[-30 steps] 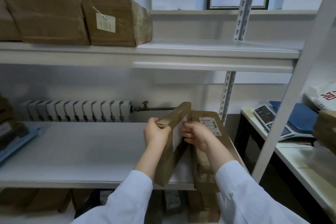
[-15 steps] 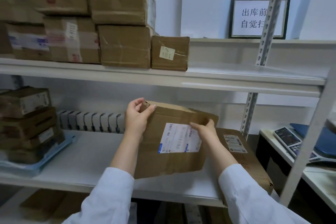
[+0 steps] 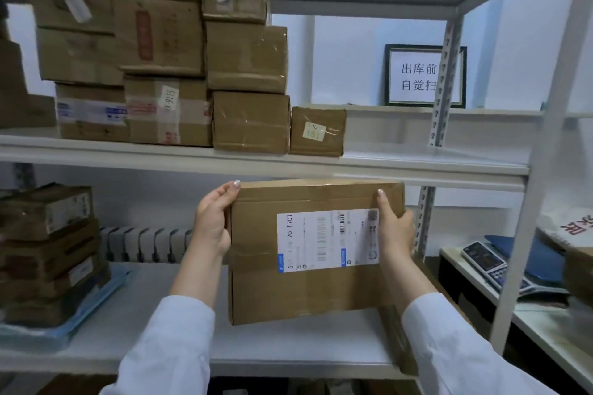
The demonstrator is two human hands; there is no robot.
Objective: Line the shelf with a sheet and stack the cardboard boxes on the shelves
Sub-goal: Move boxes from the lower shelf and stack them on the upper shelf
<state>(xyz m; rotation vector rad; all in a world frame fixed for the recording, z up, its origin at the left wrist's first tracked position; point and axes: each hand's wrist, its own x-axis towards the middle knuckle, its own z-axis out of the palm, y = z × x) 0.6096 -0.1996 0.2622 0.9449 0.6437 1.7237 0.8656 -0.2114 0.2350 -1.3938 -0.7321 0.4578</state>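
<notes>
before white shelves [image 3: 417, 163], left hand [image 3: 213, 223] and right hand [image 3: 394, 231] grip a cardboard box [image 3: 256, 292] labelled "[70]"

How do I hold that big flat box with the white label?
Take the flat box by its left and right edges, one hand from each side. It is wide, thin and upright; the left hand and right hand hold it so.

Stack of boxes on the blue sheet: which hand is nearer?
Left. The left hand grips the held box at its left edge, toward the stack; the right hand grips the opposite edge.
</notes>
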